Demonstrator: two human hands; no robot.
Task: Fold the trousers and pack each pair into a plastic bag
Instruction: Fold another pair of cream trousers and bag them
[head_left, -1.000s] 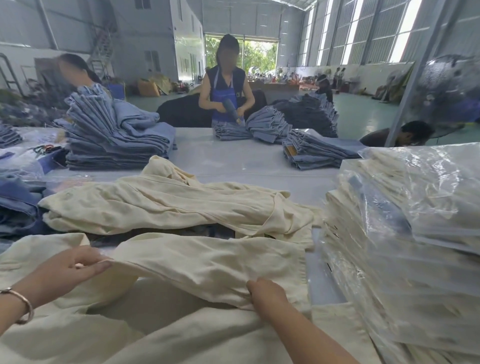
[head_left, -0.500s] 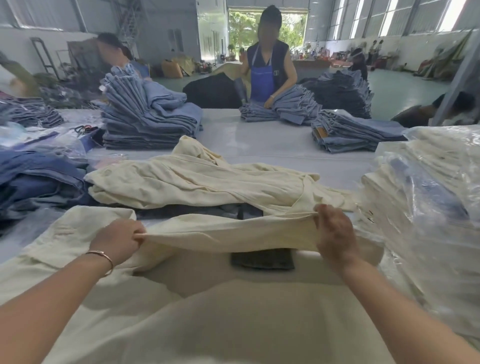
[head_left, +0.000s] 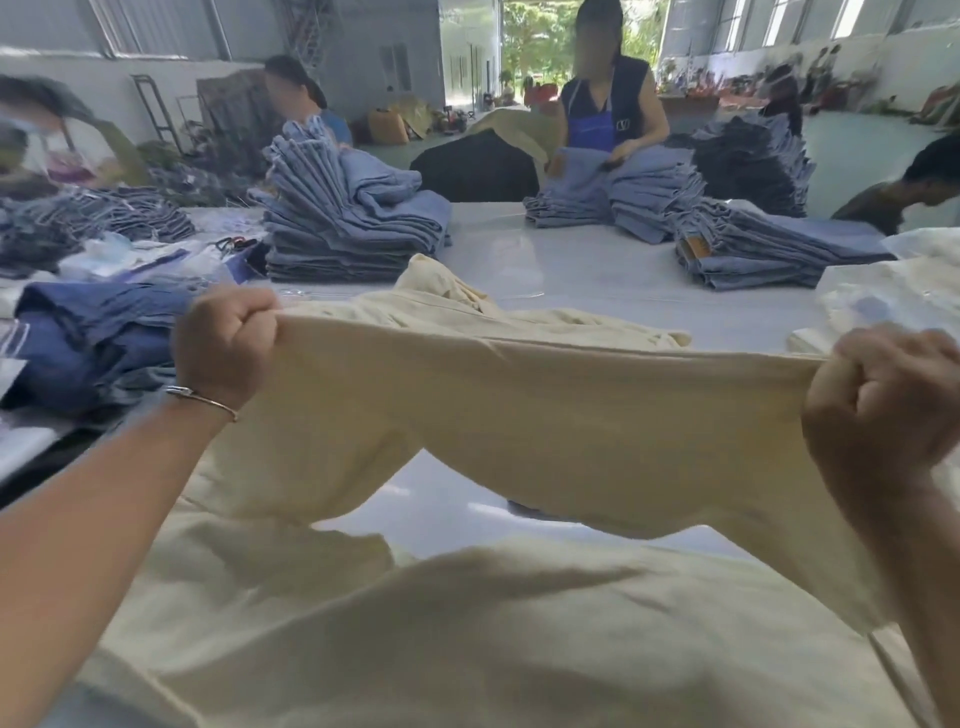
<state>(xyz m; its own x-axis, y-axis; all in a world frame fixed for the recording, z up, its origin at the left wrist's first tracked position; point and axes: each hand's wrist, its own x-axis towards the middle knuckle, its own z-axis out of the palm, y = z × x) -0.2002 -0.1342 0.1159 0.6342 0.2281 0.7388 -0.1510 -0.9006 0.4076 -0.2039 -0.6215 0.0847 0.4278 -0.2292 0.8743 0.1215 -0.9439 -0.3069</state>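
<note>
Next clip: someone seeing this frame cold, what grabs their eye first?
The cream trousers, pulled taut across the foreground and lifted off the white table, with the left hand and right hand each fisted on an end of the top edge. Behind them lies more cream cloth, then stacks of folded blue jeans further back, where a person in a blue apron handles another stack.

Matt cream cloth trousers (head_left: 545, 415); glossy smooth table (head_left: 571, 260).

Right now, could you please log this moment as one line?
hands: left and right grip cream trousers | trousers: stretched taut, lifted | bagging: not started
</note>
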